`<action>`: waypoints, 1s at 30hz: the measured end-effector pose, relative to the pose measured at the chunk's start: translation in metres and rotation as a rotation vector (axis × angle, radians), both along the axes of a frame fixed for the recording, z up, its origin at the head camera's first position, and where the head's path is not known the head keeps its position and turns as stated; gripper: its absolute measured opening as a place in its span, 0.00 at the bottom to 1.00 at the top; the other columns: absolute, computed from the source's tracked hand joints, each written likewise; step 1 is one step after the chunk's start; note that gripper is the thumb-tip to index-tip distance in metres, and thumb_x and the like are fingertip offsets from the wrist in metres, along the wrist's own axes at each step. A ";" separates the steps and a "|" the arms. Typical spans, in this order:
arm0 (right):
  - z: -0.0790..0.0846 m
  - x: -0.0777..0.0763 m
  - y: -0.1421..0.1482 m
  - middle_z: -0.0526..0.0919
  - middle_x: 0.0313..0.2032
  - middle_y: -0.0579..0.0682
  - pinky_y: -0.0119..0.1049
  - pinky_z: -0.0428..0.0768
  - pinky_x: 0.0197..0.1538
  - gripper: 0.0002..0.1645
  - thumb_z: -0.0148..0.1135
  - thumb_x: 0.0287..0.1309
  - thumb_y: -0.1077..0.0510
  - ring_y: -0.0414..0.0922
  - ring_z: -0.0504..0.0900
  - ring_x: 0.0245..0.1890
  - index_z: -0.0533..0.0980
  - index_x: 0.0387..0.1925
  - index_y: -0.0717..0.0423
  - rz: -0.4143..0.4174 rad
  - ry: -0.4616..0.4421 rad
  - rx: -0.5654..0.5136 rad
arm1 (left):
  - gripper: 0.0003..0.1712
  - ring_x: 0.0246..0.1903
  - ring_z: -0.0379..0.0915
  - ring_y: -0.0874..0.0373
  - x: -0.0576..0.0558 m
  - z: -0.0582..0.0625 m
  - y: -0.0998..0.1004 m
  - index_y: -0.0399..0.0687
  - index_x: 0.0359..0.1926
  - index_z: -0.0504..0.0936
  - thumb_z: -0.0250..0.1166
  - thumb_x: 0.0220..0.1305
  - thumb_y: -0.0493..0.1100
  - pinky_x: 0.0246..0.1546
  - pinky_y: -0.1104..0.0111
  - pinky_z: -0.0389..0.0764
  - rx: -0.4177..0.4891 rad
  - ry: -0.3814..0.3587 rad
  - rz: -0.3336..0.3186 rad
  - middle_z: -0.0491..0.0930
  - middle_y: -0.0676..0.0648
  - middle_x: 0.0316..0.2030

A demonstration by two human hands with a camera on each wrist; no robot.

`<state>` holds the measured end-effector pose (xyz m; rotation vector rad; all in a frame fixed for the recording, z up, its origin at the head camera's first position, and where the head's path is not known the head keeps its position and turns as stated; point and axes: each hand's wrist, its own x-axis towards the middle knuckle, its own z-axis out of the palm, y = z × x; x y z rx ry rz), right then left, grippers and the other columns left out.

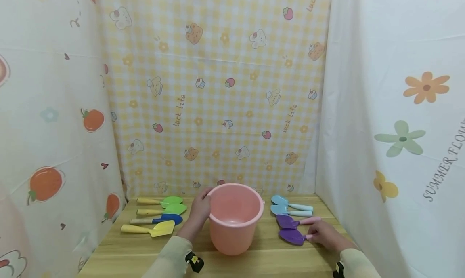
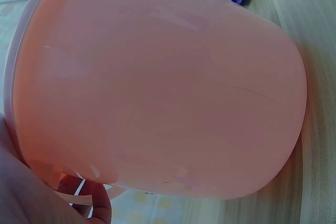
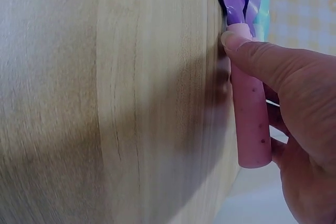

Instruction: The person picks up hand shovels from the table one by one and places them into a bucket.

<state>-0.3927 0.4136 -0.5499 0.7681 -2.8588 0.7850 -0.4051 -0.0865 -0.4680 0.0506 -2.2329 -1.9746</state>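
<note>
A pink bucket (image 1: 234, 235) stands upright on the wooden table. My left hand (image 1: 200, 210) grips its rim at the left side; in the left wrist view the fingers curl by the handle strap (image 2: 73, 199) under the rim. At the right, my right hand (image 1: 325, 234) pinches the pink handle (image 3: 251, 114) of the nearer purple trowel (image 1: 292, 236), thumb on top near the blade. This trowel lies low at the table. Just behind it lies a second purple trowel (image 1: 287, 221) with a pink handle.
Two light blue trowels (image 1: 279, 209) lie behind the purple ones. Left of the bucket, a row holds two green trowels (image 1: 176, 209), a blue trowel (image 1: 172, 218) and a yellow trowel (image 1: 163, 228). Patterned cloth (image 1: 218, 108) hangs behind and at both sides of the table (image 1: 269, 266).
</note>
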 end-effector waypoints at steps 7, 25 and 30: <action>0.005 0.002 -0.001 0.89 0.40 0.52 0.32 0.76 0.32 0.07 0.74 0.70 0.63 0.32 0.75 0.30 0.88 0.33 0.59 0.045 0.008 -0.013 | 0.29 0.71 0.74 0.35 -0.001 0.003 0.000 0.46 0.79 0.76 0.46 0.85 0.43 0.67 0.43 0.81 -0.009 0.005 0.007 0.74 0.35 0.76; 0.005 0.003 -0.005 0.85 0.31 0.40 0.32 0.77 0.34 0.05 0.75 0.68 0.63 0.31 0.75 0.30 0.88 0.33 0.57 0.070 -0.057 -0.019 | 0.28 0.65 0.79 0.42 0.000 0.001 -0.003 0.48 0.79 0.76 0.46 0.86 0.43 0.57 0.54 0.87 -0.008 -0.004 -0.020 0.76 0.36 0.75; 0.005 0.003 -0.007 0.85 0.31 0.40 0.32 0.78 0.33 0.06 0.74 0.68 0.64 0.31 0.75 0.30 0.87 0.32 0.56 0.104 -0.042 -0.022 | 0.29 0.69 0.76 0.39 -0.001 0.000 -0.002 0.48 0.80 0.75 0.46 0.86 0.44 0.64 0.48 0.84 -0.001 -0.016 -0.019 0.74 0.36 0.76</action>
